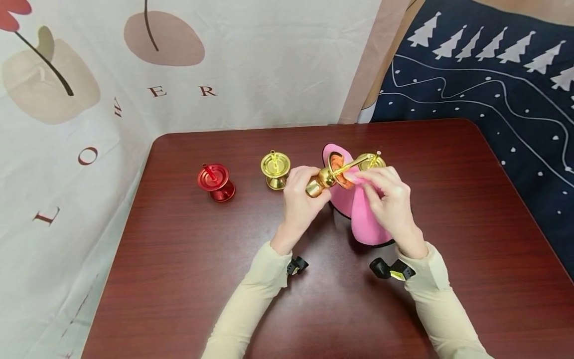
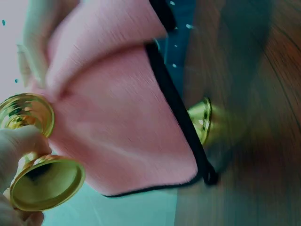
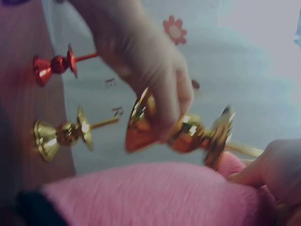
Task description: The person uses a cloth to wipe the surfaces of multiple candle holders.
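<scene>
My left hand [image 1: 299,199] grips a gold candlestick [image 1: 329,178] by its base and lower stem, tilted, above the table. Its spike points up and right, and orange shows in its shiny dish. A pink cloth [image 1: 366,222] with black edging hangs from my right hand [image 1: 391,199]. The fingers and thumb of that hand pinch the cloth right at the candlestick's dish and spike. In the left wrist view, the candlestick's hollow base [image 2: 47,183] faces the camera, with the cloth [image 2: 122,127] spread behind it. In the right wrist view, the cloth [image 3: 155,193] covers the lower part.
A red candlestick [image 1: 217,182] stands upright at the left of the brown table [image 1: 179,279]. Just behind my left hand stands a gold candlestick [image 1: 275,168]. Another gold candlestick [image 1: 378,161], partly hidden, stands behind my right hand. Printed curtains [image 1: 278,60] hang behind the table.
</scene>
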`<state>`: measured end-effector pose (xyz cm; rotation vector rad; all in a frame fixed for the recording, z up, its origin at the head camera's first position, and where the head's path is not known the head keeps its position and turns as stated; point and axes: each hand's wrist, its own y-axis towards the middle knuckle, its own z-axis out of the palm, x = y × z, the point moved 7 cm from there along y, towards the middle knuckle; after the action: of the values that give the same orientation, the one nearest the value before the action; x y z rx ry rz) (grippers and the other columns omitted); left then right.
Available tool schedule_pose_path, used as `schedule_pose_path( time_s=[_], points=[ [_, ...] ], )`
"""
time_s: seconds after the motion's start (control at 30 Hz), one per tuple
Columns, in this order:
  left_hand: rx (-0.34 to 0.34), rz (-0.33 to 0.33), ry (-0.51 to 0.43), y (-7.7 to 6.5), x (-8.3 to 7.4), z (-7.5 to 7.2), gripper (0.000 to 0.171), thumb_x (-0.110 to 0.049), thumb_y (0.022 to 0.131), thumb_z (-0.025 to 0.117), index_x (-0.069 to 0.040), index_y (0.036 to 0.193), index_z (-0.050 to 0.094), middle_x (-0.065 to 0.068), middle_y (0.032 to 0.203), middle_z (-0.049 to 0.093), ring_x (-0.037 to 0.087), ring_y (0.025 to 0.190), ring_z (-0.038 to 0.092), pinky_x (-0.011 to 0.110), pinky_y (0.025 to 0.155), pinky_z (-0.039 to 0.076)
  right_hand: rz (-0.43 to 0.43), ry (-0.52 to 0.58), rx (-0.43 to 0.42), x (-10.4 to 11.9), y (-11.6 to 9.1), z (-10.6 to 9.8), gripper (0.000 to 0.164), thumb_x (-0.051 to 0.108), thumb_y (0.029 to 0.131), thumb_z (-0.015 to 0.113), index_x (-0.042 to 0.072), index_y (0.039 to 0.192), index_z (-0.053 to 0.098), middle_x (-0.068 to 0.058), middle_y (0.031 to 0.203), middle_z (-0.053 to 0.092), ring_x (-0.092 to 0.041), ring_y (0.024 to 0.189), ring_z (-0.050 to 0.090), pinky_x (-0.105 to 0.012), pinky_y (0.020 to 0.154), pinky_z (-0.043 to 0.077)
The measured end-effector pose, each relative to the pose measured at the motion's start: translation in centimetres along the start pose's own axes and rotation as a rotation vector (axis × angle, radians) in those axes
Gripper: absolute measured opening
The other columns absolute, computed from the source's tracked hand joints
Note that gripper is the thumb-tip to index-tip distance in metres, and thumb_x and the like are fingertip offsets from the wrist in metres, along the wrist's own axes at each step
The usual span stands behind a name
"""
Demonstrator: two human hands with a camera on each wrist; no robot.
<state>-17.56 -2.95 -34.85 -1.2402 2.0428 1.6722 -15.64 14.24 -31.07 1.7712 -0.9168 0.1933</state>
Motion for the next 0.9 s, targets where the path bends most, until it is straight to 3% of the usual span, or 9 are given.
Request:
schedule_pose_path(
  time_s=[0.13,0.3,0.5,0.6,0.7,0.8,0.9],
  points=[
    [0.115,-0.076,-0.087,-0.2,0.4,0.6,0.030,-0.004,0.061,0.072,-0.001,0.089,0.064,0.010,0.086,0.065,0.021,0.085,0.056,0.029,0.073,0.046,0.073,0.065,-0.080,-1.8,0.1,-0.5,0.017,-0.014,0.073,0.069,-0.005,0.087,0.072,-0.017,0.088,0.069,-0.020,0.086,0.057,-0.018,0.079,0.042],
    [0.252,-0.114,-0.169,-0.4,0.3,1.4,0.032,-0.006,0.060,0.077,-0.002,0.090,0.065,0.010,0.085,0.065,0.019,0.081,0.058,0.025,0.070,0.047,0.059,0.126,-0.065,-2.6,0.4,-0.8,0.019,-0.018,0.073,0.066,-0.007,0.087,0.071,-0.021,0.092,0.067,-0.016,0.090,0.055,-0.019,0.079,0.042],
    [0.258,-0.142,-0.188,-0.5,0.7,1.4,0.031,-0.006,0.060,0.077,-0.003,0.089,0.065,0.009,0.084,0.065,0.017,0.078,0.058,0.023,0.067,0.047,-0.021,0.089,-0.001,-2.4,0.6,-0.7,0.018,-0.020,0.070,0.068,-0.007,0.083,0.070,-0.020,0.089,0.066,-0.021,0.088,0.054,-0.018,0.081,0.042],
    [0.225,-0.163,-0.171,-0.4,1.0,1.3,0.031,-0.007,0.061,0.076,-0.003,0.089,0.066,0.009,0.084,0.066,0.018,0.079,0.057,0.024,0.068,0.046,-0.003,0.101,0.041,-2.3,0.5,-0.6,0.021,-0.018,0.069,0.069,-0.005,0.085,0.071,-0.018,0.089,0.066,-0.018,0.088,0.056,-0.018,0.081,0.042],
    [0.168,-0.190,-0.148,-0.4,1.4,0.9,0.031,-0.008,0.061,0.075,-0.003,0.090,0.065,0.009,0.082,0.066,0.020,0.077,0.057,0.026,0.066,0.045,0.121,0.182,0.099,-2.6,0.0,-0.6,0.023,-0.017,0.071,0.069,-0.005,0.091,0.070,-0.010,0.091,0.068,-0.011,0.090,0.058,-0.016,0.080,0.044],
    [0.110,-0.221,-0.133,-0.2,1.7,0.5,0.031,-0.008,0.061,0.075,-0.003,0.089,0.065,0.009,0.080,0.066,0.020,0.074,0.057,0.026,0.063,0.044,0.362,0.391,0.130,-3.3,-1.0,-0.3,0.023,-0.017,0.076,0.064,-0.006,0.096,0.069,-0.003,0.092,0.068,-0.008,0.086,0.060,-0.016,0.075,0.048],
    [0.069,-0.253,-0.139,0.1,1.8,0.3,0.030,-0.006,0.061,0.077,-0.002,0.089,0.065,0.010,0.079,0.066,0.021,0.072,0.057,0.027,0.063,0.044,0.582,0.607,0.076,-3.7,-1.9,0.4,0.029,-0.017,0.080,0.059,0.004,0.094,0.071,0.003,0.088,0.068,-0.008,0.078,0.060,-0.017,0.067,0.050]
  ],
)
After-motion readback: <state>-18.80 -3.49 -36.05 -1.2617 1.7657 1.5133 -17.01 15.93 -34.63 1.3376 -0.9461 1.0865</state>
